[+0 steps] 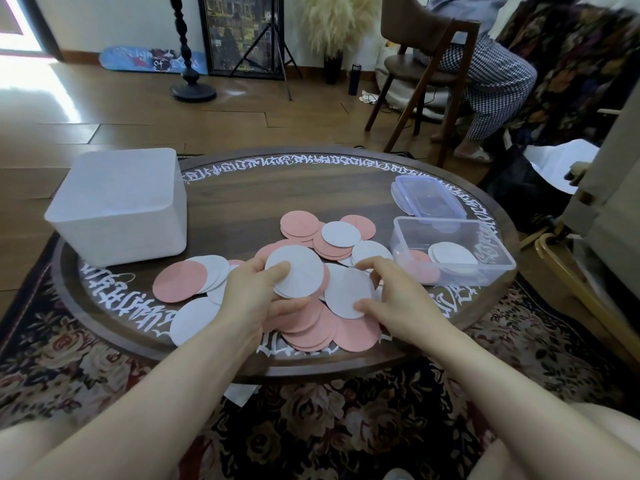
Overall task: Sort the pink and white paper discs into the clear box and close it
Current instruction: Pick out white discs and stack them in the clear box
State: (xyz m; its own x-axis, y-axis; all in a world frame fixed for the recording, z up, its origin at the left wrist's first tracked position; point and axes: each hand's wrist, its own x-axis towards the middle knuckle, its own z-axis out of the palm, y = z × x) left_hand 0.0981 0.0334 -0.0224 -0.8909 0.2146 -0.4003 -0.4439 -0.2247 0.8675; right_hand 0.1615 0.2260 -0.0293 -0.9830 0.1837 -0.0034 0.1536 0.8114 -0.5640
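Round dark wood desk point(242, 202), white ornate script ringing the rim, not readable. Thin flat paper discs point(325, 327), pink and white, heaped loose at centre to 6 o'clock. Left hand point(256, 296) grips a small stack of white discs point(294, 277), thumb on top, fingers curled under. Right hand point(391, 296) pinches the edge of one white disc point(348, 296) lying on the heap. Clear plastic box point(453, 252) at 3 o'clock, open, pink and white discs inside. Its lid point(427, 197) lies flat just behind. Opaque white rounded bin point(119, 206) at 10 o'clock.
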